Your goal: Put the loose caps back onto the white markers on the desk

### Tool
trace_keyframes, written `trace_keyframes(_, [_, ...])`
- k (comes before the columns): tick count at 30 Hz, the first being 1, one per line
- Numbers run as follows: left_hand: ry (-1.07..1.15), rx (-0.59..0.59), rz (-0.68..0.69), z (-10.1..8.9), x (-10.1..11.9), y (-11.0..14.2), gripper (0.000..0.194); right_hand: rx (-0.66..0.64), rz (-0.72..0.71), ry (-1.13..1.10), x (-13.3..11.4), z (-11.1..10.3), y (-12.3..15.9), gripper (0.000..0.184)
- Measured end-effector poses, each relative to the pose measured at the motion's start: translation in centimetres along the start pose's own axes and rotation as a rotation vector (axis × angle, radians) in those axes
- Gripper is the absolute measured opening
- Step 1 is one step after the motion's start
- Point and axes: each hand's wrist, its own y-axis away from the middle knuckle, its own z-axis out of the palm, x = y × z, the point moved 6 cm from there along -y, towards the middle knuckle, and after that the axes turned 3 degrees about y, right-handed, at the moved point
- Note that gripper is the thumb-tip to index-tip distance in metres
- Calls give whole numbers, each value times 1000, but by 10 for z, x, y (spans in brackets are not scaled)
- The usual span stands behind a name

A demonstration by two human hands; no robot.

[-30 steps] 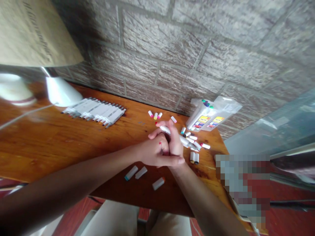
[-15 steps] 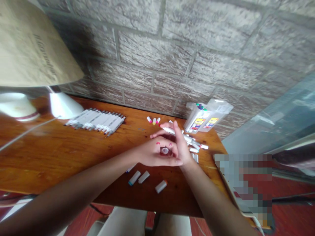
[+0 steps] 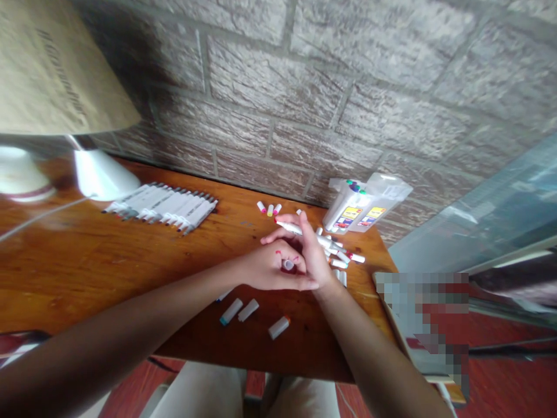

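Observation:
My left hand (image 3: 265,267) is closed around a white marker cap (image 3: 288,265), whose hollow end faces me between thumb and fingers. Small red marks show on this hand's skin. Pressed against it from the right is my right hand (image 3: 314,255), gripping a white marker (image 3: 289,227) whose red tip points left. Its lower fingers are hidden behind the left hand. More markers (image 3: 335,247) lie in a loose pile just beyond the right hand. Nearer to me, several loose caps (image 3: 279,327) rest on the wooden table.
A row of white markers (image 3: 163,206) lies at the left, by a lamp base (image 3: 102,177) and a white cup (image 3: 21,174). Several small caps (image 3: 270,210) sit near the brick wall (image 3: 243,116). A clear plastic marker case (image 3: 363,203) stands open at the back right.
The view has shifted slightly, so the table things sit a little further left and higher. Both hands keep the same grip and stay together.

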Motion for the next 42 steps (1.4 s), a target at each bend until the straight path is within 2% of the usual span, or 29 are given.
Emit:
trace_keyframes(4, [109,-14,-67,-4,-7,0,24,92,-6,-78,1,-8,-6,47])
trace_keyframes(10, [442,-97,-162,-1,-21,-8,19,381,-12,-158,-7,-36,-10,43])
trace_keyframes(12, [441,-78,-159,-3,-20,-10,19,410,-28,-207,-11,-42,-10,41])
trace_keyframes(16, [274,-45,-165,-6,-20,-9,29,436,-38,-286,-15,-51,-10,42])
trace_keyframes(19, [100,-42,-119,-5,-21,-10,29,438,-21,-315,-16,-53,-11,47])
trace_keyframes(23, [-78,41,-13,-10,-23,-12,19,428,-25,-354,-17,-54,-12,46])
trace_keyframes(27, [-72,56,-25,-15,-32,-14,17,383,-55,-355,-18,-51,-13,48])
trace_keyframes(33, [37,34,-116,-16,-48,-13,36,285,-40,-306,-11,-46,-14,53])
trace_keyframes(38, [30,9,-137,-14,-47,-13,36,241,-24,-304,-12,-42,-13,54])
trace_keyframes(42, [-55,-10,-114,-17,-42,-16,32,208,-70,-103,-19,-30,-8,59])
